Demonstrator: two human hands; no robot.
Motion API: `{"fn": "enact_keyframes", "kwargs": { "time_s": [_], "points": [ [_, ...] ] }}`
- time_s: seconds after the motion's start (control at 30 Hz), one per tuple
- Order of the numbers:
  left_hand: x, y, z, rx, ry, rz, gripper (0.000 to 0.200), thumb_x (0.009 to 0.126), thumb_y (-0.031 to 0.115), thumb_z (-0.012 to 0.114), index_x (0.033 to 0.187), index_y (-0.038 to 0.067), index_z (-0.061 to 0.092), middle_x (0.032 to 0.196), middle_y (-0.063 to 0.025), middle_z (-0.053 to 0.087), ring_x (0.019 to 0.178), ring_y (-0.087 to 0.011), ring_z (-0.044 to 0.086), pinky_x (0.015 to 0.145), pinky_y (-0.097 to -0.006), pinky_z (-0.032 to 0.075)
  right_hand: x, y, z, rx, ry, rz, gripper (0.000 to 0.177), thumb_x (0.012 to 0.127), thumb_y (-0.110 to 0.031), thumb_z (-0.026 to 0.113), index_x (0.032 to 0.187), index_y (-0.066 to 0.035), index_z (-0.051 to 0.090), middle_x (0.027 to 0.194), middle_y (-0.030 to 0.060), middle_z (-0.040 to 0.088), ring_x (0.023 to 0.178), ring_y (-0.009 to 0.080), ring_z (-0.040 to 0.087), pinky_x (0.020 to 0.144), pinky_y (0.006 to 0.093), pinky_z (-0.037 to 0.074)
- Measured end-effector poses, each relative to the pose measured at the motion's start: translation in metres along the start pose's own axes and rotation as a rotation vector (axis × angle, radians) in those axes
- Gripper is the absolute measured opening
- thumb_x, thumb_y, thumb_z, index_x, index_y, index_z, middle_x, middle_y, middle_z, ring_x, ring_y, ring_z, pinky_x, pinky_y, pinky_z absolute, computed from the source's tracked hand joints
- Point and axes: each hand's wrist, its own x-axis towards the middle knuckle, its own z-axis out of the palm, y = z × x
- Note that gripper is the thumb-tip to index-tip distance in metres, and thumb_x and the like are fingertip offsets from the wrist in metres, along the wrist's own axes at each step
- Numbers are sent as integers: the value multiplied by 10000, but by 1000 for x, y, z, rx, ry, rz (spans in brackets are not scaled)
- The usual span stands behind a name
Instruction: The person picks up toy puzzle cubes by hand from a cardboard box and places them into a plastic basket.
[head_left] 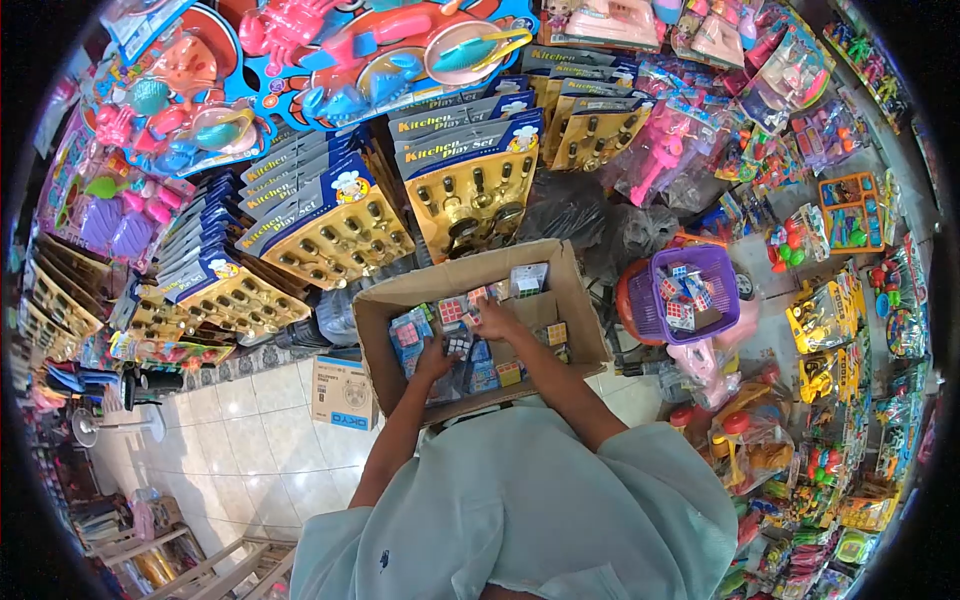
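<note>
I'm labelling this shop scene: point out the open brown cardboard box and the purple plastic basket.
Open brown cardboard box (583, 315): head view, on its wall at picture right.
Purple plastic basket (725, 280): head view, on its wall at picture right.

Right in front of the person (540, 490) sits a carton (580, 310) with puzzle cubes (453, 308) in it, left hand (433, 359) and right hand (496, 320) both inside. Kitchen play sets (470, 190) rise beyond it, a basket (718, 262) of more cubes stands to its right, a smaller box (343, 393) to its left.
</note>
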Motion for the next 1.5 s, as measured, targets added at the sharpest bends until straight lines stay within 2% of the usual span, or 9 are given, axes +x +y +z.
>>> {"fn": "enact_keyframes", "kwargs": {
  "time_s": [0.1,0.2,0.27,0.33,0.5,0.83,1.03,1.33,1.5],
  "points": [
    [3,-18,19,63,-28,84,642,760,428,734,1198,13,516,1075,-262,513,970,-417,561,866,-473,470,0,7,-2,-18,-383,77,841,749,-448,695,1355,7,330,1195,266,563,1061,358,596,799,463,520],
    [4,2,-2,68,-149,100,622,737,467,746,1086,-14,565,1038,-231,564,935,-338,582,813,-436,489,1,30,25,121,-367,178,829,721,-437,715,1343,9,394,1212,237,575,980,309,636,718,426,541],
    [5,17,-22,-146,-386,-64,651,721,476,768,1067,-30,547,998,-178,604,883,-246,590,777,-366,492,-16,-4,-22,99,-542,213,800,730,-426,716,1313,20,398,1168,241,596,987,312,631,776,413,517],
    [-1,22,-28,-229,-297,-77,666,721,468,777,1072,-43,534,986,-155,610,867,-213,589,763,-337,490,-25,-23,-46,77,-723,246,771,739,-415,717,1283,31,402,1125,244,618,994,315,626,834,401,493],
    [-30,45,-73,-459,-81,-55,655,811,477,705,1139,-52,503,1008,-113,599,892,-163,571,757,-302,480,-42,-20,-63,95,-335,-93,742,790,-470,674,1292,4,404,1093,206,625,910,248,640,760,315,490],
    [-153,79,-132,-1147,180,-262,582,975,501,409,1285,14,477,1106,-81,589,974,-159,586,835,-297,478,-169,-43,-103,422,-22,76,780,825,-506,671,1307,36,385,1053,167,628,949,205,618,817,329,483],
    [-176,68,-132,-1157,246,-193,544,982,455,432,1306,18,450,1133,-84,579,1004,-165,582,872,-315,467,-214,-75,-91,947,256,38,602,885,-271,672,1301,41,368,1137,147,588,1041,182,593,868,326,480],
    [-202,78,-136,-1305,147,-17,567,982,475,409,1328,26,419,1291,-102,521,1162,-222,523,1025,-401,361,-292,-95,-74,942,503,33,547,864,-79,676,1315,-49,369,1159,105,539,1037,139,553,874,267,469],
    [-195,77,-125,-1271,128,-81,569,958,502,438,1354,95,417,1177,-124,602,1089,-234,565,893,-406,421,-337,-86,-64,962,547,176,529,864,-102,678,1297,-54,377,1137,106,540,1002,152,567,829,264,494]
  ]
}}
